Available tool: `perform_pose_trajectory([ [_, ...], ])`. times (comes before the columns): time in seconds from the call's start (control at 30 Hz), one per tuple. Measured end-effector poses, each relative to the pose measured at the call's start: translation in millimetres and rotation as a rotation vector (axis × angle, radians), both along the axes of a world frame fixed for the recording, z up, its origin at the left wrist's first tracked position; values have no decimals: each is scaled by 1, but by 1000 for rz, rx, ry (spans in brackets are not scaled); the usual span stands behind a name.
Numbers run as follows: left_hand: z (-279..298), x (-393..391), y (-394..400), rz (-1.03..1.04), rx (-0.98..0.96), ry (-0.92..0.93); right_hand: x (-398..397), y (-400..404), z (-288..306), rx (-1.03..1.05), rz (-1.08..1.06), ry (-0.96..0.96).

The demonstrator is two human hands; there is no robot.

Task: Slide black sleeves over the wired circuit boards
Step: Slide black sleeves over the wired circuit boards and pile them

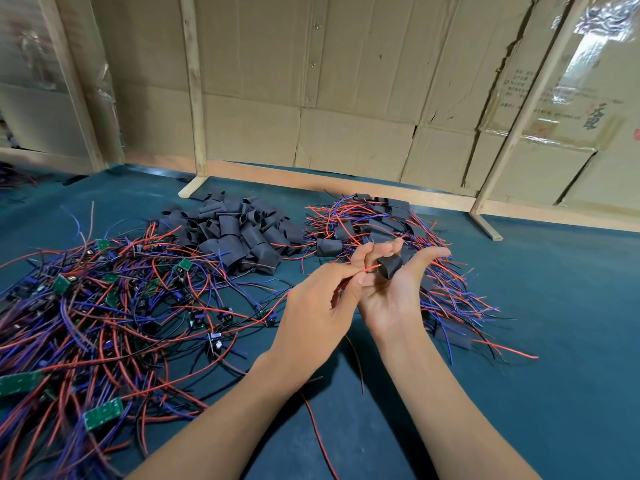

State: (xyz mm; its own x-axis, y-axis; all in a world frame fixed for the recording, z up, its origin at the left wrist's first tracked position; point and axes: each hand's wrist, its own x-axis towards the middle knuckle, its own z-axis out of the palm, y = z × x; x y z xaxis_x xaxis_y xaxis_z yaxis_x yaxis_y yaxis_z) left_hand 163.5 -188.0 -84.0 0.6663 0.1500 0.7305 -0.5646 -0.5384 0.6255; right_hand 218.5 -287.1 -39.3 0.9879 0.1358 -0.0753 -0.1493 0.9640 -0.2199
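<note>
My right hand [391,292] is raised palm-up over the table and holds a black sleeve [389,265] between thumb and fingers. My left hand [318,303] pinches a red wire [370,269] whose tip points into the sleeve's opening; more of its wires trail down between my forearms. A heap of empty black sleeves [235,230] lies behind my hands. To the left spreads a tangle of bare green circuit boards with red, blue and black wires [104,306]. A pile of sleeved boards with wires [388,223] lies behind and under my right hand.
The table has a dark teal cover [554,375]. Cardboard panels in a wooden frame [346,98] wall off the back, with wooden feet [190,188] standing on the table.
</note>
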Motion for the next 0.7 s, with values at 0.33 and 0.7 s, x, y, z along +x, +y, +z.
perform_pose_trajectory([
  [0.33, 3, -3, -1, 13, -29, 38, 0, 6, -6, -3, 37, 47],
  [0.7, 0, -1, -2, 23, -15, -12, 2, 6, -6, 74, 15, 85],
])
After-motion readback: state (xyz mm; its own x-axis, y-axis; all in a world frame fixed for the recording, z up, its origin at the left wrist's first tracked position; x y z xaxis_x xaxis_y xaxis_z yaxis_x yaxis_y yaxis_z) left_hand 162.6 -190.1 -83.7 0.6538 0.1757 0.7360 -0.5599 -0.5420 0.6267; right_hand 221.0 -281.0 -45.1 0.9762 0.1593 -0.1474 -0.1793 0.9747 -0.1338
